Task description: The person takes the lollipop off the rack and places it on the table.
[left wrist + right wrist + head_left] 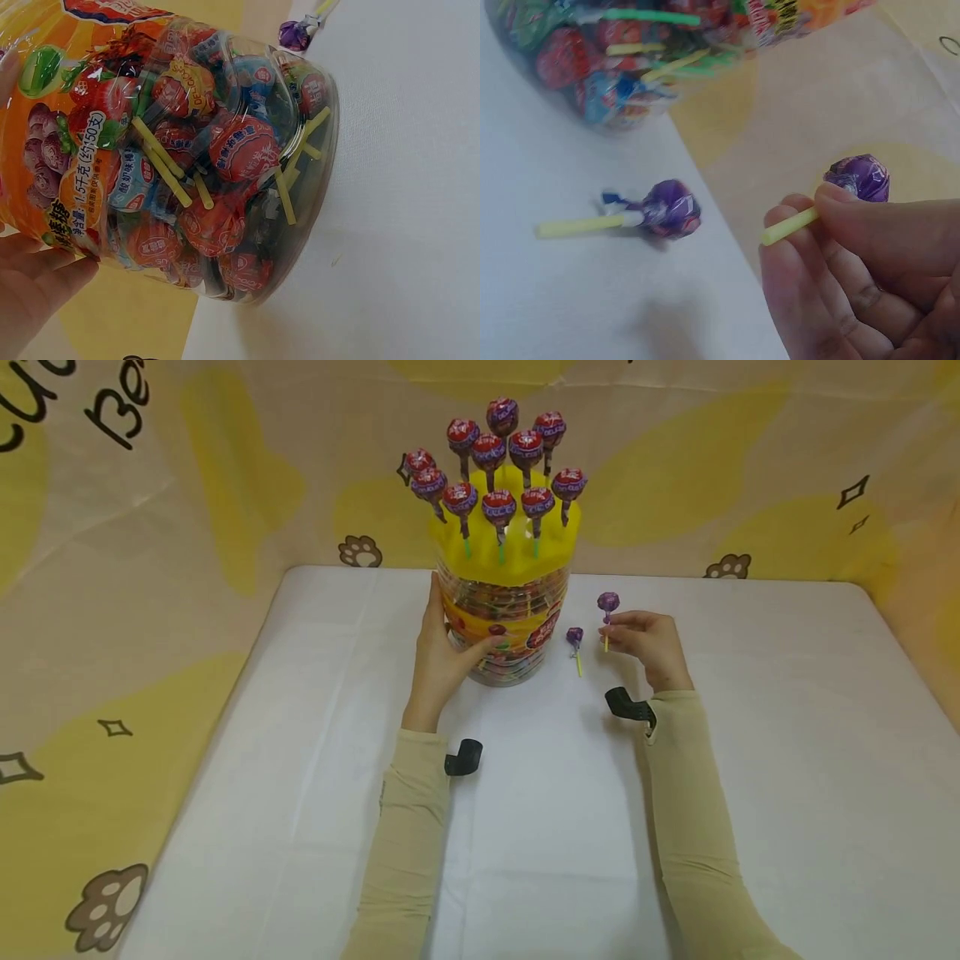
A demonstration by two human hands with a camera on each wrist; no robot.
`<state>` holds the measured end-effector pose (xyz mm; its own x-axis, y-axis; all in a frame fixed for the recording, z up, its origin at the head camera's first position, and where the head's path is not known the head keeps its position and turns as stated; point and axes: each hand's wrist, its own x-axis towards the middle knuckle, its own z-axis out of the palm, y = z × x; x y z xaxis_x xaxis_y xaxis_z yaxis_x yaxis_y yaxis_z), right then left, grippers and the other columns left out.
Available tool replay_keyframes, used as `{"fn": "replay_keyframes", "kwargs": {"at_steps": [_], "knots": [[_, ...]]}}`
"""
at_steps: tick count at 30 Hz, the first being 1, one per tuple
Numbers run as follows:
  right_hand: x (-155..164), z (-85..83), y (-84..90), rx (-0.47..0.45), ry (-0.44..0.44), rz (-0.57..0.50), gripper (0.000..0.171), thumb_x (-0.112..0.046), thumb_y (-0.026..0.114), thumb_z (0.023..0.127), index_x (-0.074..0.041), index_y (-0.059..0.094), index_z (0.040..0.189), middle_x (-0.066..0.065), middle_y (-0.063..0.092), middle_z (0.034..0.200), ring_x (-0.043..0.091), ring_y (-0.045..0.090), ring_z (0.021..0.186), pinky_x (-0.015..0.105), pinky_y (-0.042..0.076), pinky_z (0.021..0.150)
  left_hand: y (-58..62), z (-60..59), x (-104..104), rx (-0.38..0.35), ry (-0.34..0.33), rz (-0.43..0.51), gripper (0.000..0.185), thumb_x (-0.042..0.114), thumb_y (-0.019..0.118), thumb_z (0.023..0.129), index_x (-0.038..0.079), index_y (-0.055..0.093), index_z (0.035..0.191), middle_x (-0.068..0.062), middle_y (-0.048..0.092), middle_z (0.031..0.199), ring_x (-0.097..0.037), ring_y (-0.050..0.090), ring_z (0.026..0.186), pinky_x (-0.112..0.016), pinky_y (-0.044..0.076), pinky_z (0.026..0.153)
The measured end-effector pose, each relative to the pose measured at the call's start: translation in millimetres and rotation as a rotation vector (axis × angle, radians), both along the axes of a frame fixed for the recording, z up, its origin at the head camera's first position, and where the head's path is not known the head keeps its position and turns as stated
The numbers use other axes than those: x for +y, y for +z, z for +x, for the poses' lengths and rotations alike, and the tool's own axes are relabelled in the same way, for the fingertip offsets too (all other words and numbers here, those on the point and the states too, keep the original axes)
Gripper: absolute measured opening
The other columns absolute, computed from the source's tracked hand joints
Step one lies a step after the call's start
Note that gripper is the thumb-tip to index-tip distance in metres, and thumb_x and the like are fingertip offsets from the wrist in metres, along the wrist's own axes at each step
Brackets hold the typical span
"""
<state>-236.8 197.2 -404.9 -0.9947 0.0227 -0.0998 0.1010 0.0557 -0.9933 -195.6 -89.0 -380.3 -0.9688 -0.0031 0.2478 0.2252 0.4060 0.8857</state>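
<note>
A clear plastic jar of lollipops with a yellow lid stands on the table. Several red-and-purple lollipops stick up from its lid. My left hand holds the jar by its left side, thumb across the printed label. Between thumb and fingers, my right hand pinches a purple-wrapped lollipop by its yellow stick, candy end up, to the right of the jar. Another purple lollipop lies on the table between the jar and that hand.
The white-covered table extends around the jar and under both forearms. A yellow and beige patterned cloth hangs behind it and at the sides. A black wrist mount juts from the right sleeve, another from the left.
</note>
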Motion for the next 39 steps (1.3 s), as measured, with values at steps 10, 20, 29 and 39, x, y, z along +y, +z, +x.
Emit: {"fn": "replay_keyframes", "kwargs": {"at_steps": [10,20,29,39], "knots": [[0.9,-5.2,-21.3,-0.070,0.013,-0.008,0.015,0.007,0.065,0.083,0.014,0.063,0.096,-0.001,0.067,0.072,0.008,0.066,0.066,0.020,0.055,0.063,-1.0,-1.8,-0.6,0.004,-0.005,0.014,0.107,0.030,0.077,0.080,0.016,0.000,0.153,-0.005,0.013,0.157,-0.019,0.018,0.141,-0.040,0.028,0.111],[1.2,-9.2,-38.5,-0.180,0.017,0.004,0.017,0.005,0.066,0.084,0.011,0.063,0.100,-0.002,0.066,0.074,0.007,0.066,0.068,0.020,0.056,0.064,-0.9,-1.3,-0.2,-0.009,0.000,0.013,0.106,0.030,0.077,0.080,0.015,0.001,0.153,-0.006,0.013,0.157,-0.020,0.019,0.141,-0.040,0.029,0.111],[2.3,-9.6,-38.3,-0.196,0.045,0.048,0.031,0.004,0.066,0.084,0.018,0.057,0.110,-0.002,0.066,0.077,0.006,0.065,0.068,0.020,0.056,0.063,0.0,-0.7,0.1,-0.015,0.000,0.012,0.106,0.030,0.076,0.080,0.016,0.001,0.153,-0.006,0.014,0.157,-0.020,0.019,0.141,-0.040,0.029,0.111],[3.6,-7.3,-33.7,-0.246,0.054,0.061,0.008,0.001,0.070,0.082,0.005,0.069,0.088,0.002,0.066,0.074,0.009,0.063,0.061,0.020,0.055,0.057,-0.5,-1.7,-0.3,-0.024,-0.003,0.017,0.106,0.031,0.076,0.080,0.017,0.000,0.153,-0.005,0.014,0.157,-0.019,0.018,0.142,-0.040,0.028,0.111]]}}
